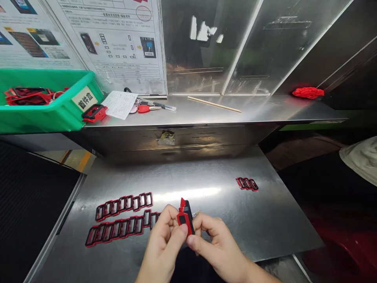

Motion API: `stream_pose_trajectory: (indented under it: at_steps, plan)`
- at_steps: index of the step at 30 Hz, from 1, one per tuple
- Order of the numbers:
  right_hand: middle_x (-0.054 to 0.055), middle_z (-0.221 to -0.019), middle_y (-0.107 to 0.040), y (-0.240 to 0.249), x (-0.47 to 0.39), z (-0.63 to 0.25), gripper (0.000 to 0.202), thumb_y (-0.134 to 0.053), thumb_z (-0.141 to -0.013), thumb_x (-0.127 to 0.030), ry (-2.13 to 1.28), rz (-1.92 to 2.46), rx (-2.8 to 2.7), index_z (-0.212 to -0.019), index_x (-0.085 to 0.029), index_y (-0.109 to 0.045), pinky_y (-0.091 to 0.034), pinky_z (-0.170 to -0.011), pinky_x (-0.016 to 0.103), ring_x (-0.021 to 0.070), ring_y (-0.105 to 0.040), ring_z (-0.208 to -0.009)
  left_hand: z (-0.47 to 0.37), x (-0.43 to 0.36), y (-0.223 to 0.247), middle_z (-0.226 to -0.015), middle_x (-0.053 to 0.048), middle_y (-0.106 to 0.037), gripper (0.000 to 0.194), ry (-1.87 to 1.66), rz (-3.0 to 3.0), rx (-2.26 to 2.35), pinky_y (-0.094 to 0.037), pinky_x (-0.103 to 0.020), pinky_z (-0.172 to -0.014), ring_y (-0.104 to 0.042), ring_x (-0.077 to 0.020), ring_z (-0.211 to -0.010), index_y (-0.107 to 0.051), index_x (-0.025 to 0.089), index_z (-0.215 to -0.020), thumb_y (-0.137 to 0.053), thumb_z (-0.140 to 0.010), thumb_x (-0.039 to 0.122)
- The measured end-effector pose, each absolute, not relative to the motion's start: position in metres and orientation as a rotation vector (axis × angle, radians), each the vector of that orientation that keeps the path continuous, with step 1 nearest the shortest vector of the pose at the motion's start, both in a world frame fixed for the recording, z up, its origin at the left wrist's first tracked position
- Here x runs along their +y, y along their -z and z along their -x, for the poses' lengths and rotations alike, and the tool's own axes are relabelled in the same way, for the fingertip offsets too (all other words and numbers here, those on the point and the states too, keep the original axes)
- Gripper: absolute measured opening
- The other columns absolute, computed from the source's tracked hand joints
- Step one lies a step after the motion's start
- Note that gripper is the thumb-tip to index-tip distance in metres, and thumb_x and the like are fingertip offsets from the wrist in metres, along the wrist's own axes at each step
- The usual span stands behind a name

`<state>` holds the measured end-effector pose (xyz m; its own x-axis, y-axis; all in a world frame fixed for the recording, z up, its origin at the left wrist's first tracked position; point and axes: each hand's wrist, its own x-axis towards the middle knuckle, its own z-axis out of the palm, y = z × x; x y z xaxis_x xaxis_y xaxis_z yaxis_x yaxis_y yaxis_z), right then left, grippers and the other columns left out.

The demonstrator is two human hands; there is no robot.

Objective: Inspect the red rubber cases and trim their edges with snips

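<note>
Between my two hands, over the near edge of the metal table, is a small red and black plastic frame (185,217), tilted up on edge. My left hand (166,239) pinches its left side, thumb on the red face. With thumb and fingers my right hand (216,239) grips the lower right side. Left of my hands, two rows of similar red and black frames (116,230) lie on the table, the near row partly hidden behind my left hand. A short group of the same frames (246,183) lies farther off to the right.
A steel shelf (259,108) runs along the back, bearing a green bin (44,118) of red parts, a paper slip (119,104), keys (144,109), a thin stick (215,104) and a red bundle (308,92). At the right edge, part of another person (361,161) shows.
</note>
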<state>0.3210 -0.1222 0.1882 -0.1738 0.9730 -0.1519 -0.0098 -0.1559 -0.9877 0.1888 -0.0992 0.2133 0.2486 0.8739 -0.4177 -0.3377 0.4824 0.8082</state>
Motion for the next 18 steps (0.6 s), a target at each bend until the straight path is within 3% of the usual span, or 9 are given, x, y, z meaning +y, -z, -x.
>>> stream_pose_trajectory:
  at_steps: [7, 18]
  plan:
    - [-0.004, -0.059, -0.043, -0.1899, -0.1218, -0.3217, 0.045, -0.06, -0.082, -0.059, -1.529, 1.206, -1.182, -0.067, -0.019, -0.047, -0.033, -0.058, 0.025, 0.011, -0.039, -0.057, -0.1873, -0.1004, -0.214, -0.06, 0.006, -0.053, 0.04, -0.896, -0.62, 1.016, -0.037, -0.017, -0.053, -0.043, -0.0071, -0.056, -0.059, 0.018, -0.066, -0.083, -0.061, 0.049]
    - [-0.005, -0.059, -0.044, -0.1879, -0.1213, -0.3203, 0.042, -0.06, -0.084, -0.056, -1.523, 1.205, -1.185, -0.067, -0.019, -0.048, -0.034, -0.057, 0.025, 0.0107, -0.04, -0.056, -0.1892, -0.1001, -0.2134, -0.058, 0.006, -0.048, 0.038, -0.916, -0.679, 1.03, -0.04, -0.02, -0.054, -0.04, -0.0084, -0.053, -0.057, 0.019, -0.064, -0.078, -0.067, 0.051]
